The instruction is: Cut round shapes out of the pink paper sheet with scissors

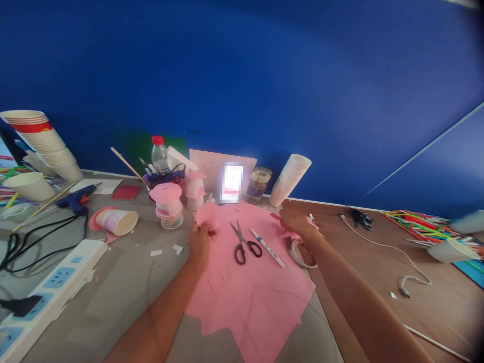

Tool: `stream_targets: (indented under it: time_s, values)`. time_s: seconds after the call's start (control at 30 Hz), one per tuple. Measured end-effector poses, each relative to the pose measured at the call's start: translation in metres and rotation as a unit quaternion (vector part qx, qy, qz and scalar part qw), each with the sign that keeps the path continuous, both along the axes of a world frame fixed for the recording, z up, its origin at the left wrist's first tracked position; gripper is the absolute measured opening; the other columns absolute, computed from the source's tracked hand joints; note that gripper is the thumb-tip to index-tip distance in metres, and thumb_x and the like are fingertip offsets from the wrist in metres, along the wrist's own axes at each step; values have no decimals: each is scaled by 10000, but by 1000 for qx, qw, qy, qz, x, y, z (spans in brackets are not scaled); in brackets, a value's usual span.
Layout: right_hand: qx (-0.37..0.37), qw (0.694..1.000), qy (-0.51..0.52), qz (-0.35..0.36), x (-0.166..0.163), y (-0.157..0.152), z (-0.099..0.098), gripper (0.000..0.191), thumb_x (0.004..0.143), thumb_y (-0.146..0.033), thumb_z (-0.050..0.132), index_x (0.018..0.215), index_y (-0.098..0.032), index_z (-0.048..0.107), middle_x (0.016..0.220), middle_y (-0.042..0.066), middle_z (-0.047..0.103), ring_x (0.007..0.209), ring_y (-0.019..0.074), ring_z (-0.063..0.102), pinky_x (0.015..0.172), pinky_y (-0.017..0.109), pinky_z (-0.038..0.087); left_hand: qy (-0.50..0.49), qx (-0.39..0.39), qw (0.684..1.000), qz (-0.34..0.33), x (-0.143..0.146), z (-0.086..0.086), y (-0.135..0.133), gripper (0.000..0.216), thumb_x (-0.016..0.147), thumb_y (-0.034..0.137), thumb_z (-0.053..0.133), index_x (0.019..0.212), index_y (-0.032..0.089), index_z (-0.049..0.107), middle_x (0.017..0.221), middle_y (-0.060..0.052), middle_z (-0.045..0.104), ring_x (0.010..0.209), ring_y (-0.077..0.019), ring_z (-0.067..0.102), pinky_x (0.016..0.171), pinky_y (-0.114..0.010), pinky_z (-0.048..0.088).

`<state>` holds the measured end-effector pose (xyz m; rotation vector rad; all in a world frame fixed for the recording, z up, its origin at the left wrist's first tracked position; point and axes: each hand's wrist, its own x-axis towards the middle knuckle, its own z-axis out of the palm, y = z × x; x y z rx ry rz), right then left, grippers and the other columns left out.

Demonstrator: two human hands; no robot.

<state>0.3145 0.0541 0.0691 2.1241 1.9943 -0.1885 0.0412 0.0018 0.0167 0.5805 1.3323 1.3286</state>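
My left hand (200, 242) pinches a round pink paper disc (207, 216) by its lower edge. Further right, my right hand (297, 223) reaches to the far side, its fingers closed on a pink paper scrap (275, 216); the fingertips are partly hidden. Between my hands, scissors (242, 243) lie with blades slightly apart on large pink paper sheets (249, 297). A white marker (267, 248) rests beside them. Under my right wrist is a roll of tape (298, 254).
Pink-topped paper cups (169, 214) stand left of the sheets, and another cup (117, 222) lies tipped. A glue gun (77, 199) and power strip (56, 287) are at left. A glass jar (258, 185), stacked cups (289, 179) and a lit, blurred screen (232, 182) stand behind.
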Motion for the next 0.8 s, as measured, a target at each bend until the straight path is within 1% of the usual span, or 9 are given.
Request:
stream_targets:
  time_s: [0.07,0.13,0.2,0.33,0.4,0.53,0.6,0.7,0.8]
  values:
    - [71,997,5,-1,-8,7,12,274,771,-196,405,1002,-115,528,954,132,522,854,261,522,664,360,412,1,0,1000,-2,0,1,0,434,571,468,443,895,180,427,718,47,478,509,67,454,490,-69,387]
    - [150,989,-1,5,-19,15,20,332,808,-242,375,1074,-76,484,1075,167,465,1015,305,451,805,398,369,-1,-1,1000,-3,-1,2,1,445,564,480,440,892,180,426,705,49,470,510,51,461,474,-80,384]
    - [155,988,15,12,-31,23,20,327,800,-193,370,1080,-57,471,1072,165,470,936,255,500,745,337,394,3,-2,1000,-2,-1,2,1,452,561,485,435,895,180,426,677,50,456,506,37,468,467,-93,388]
    - [137,989,41,33,-56,30,-3,262,774,-165,375,1002,-95,483,914,111,532,806,227,531,613,305,386,5,-6,1000,1,-1,1,2,426,570,457,424,893,178,431,693,42,484,488,52,447,452,-82,372]
    - [158,984,41,67,-68,29,-18,309,764,-207,404,1049,-117,482,998,106,506,887,233,502,729,340,375,1,2,1000,-6,-1,-2,3,435,571,460,432,913,192,434,755,35,513,491,66,446,459,-63,370]
    - [223,969,55,94,-87,22,-29,742,667,-551,538,1279,-163,381,1136,122,422,1082,292,353,940,418,207,16,-5,1000,-18,-1,-4,2,475,587,497,415,965,212,450,956,-6,560,546,85,476,517,-44,415]
    - [268,954,108,79,-93,16,-23,614,747,-500,474,1252,-155,417,1146,110,426,1077,260,352,942,385,207,14,-8,999,-30,-1,-2,2,469,592,493,414,983,238,452,1042,-11,551,557,86,482,528,-52,430]
    - [189,960,190,85,-96,-4,-6,399,829,-344,367,1147,-145,501,1079,84,496,1028,197,415,877,305,291,10,-5,999,-37,0,0,0,466,599,487,406,994,244,447,1061,-17,550,560,82,480,526,-60,433]
    - [67,969,211,114,-98,-40,2,304,802,-308,386,1038,-216,553,882,6,579,798,128,515,640,227,352,16,-4,999,-42,0,-3,0,479,589,506,420,970,215,444,946,-13,562,572,68,493,540,-64,439]
